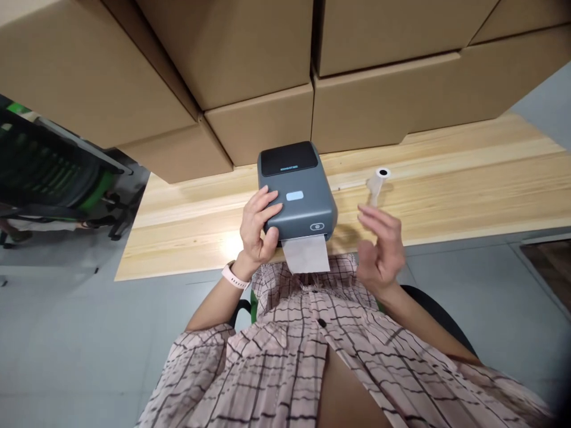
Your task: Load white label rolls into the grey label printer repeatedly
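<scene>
A dark grey label printer (295,193) stands on the wooden table near its front edge. A strip of white paper (307,254) sticks out of its front slot and hangs over the edge. My left hand (260,224) holds the printer's left side, fingertips on the lid and thumb at the front corner. To the right of the printer, my right hand (381,245) is raised with nothing in it. Its fingers are half bent and the thumb is apart from them. Just beyond those fingertips is a small white paper roll (375,183) with a dark core, its loose end trailing toward me.
Large cardboard boxes (259,134) line the back of the wooden table (473,190), right behind the printer. Off to the left, beyond the table's end, are a dark and green chair (53,160) and part of a person's foot. Grey floor (89,339) surrounds the table.
</scene>
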`<state>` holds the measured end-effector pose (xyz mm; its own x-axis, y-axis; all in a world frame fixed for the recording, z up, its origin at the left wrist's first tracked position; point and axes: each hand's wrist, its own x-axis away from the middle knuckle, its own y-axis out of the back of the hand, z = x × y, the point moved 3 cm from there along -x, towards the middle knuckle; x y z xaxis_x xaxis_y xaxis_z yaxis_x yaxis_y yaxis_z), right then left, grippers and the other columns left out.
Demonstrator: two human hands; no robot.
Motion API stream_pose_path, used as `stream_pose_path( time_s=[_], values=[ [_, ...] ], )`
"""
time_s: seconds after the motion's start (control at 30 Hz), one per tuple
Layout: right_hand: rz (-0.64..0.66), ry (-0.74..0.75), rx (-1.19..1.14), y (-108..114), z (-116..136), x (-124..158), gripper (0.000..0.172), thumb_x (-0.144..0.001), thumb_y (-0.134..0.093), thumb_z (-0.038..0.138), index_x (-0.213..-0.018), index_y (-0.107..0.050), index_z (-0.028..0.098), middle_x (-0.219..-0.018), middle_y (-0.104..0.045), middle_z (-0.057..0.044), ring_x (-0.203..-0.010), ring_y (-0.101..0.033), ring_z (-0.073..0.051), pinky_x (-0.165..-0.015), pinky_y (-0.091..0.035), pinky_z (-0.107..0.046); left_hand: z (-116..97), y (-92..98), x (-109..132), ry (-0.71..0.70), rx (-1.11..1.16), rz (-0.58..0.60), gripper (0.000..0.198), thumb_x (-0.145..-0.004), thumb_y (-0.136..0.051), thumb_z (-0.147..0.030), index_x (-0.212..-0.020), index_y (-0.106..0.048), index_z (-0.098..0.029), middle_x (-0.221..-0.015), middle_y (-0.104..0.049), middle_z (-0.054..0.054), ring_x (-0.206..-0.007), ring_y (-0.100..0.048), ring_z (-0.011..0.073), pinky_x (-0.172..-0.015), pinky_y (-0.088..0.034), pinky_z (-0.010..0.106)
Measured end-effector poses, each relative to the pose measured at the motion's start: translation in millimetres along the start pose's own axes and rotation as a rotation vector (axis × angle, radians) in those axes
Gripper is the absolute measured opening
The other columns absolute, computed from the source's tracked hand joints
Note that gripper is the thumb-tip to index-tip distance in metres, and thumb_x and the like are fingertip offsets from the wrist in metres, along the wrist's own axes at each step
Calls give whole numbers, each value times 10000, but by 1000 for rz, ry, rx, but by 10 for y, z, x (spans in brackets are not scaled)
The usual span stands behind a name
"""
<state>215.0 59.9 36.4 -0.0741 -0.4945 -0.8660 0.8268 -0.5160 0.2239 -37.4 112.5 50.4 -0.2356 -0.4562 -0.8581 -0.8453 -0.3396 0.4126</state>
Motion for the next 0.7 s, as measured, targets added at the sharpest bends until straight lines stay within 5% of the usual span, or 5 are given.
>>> stream_pose_path(
  time_s=[0.1,0.23,0.37,0.57,0.7],
  values=[
    [162,-86,-94,-196,-59,-231,533,-1179,-256,498,-1617,-552,430,-1675,-582,5,-1582,-508,-313,-1285,-430,-661,-1,-23,96,8,0,-15,405,-1127,-409,-414,-1391,-682,-274,-1427,-740,81,-1462,-639,287,-1207,-536,558],
    [341,-64,-204,-429,-73,-347,573,-1182,-215,509,-1589,-595,380,-1755,-493,10,-1683,-361,-310,-1351,-334,-652,-30,-75,234,56,-12,-34,402,-1129,-402,-401,-1394,-682,-285,-1437,-741,77,-1484,-625,291,-1218,-530,576],
    [405,-50,-182,-548,-97,-298,465,-1178,-348,359,-1489,-686,285,-1702,-564,-57,-1667,-400,-308,-1337,-373,-603,-55,-150,319,93,25,-106,396,-1127,-400,-384,-1386,-687,-297,-1440,-739,59,-1490,-617,281,-1247,-502,576],
    [334,-7,-155,-594,-123,-224,429,-1152,-392,295,-1468,-683,292,-1682,-588,-53,-1635,-458,-302,-1300,-426,-592,-55,-255,355,104,-24,-174,359,-1120,-396,-353,-1352,-667,-311,-1415,-738,38,-1475,-626,268,-1233,-514,572],
    [346,-16,-128,-601,-137,-215,428,-1150,-375,315,-1428,-700,286,-1662,-610,-52,-1625,-471,-305,-1292,-432,-601,-106,-200,361,170,-57,-116,328,-1116,-405,-360,-1267,-689,-291,-1367,-749,53,-1447,-641,287,-1196,-532,587]
  ],
)
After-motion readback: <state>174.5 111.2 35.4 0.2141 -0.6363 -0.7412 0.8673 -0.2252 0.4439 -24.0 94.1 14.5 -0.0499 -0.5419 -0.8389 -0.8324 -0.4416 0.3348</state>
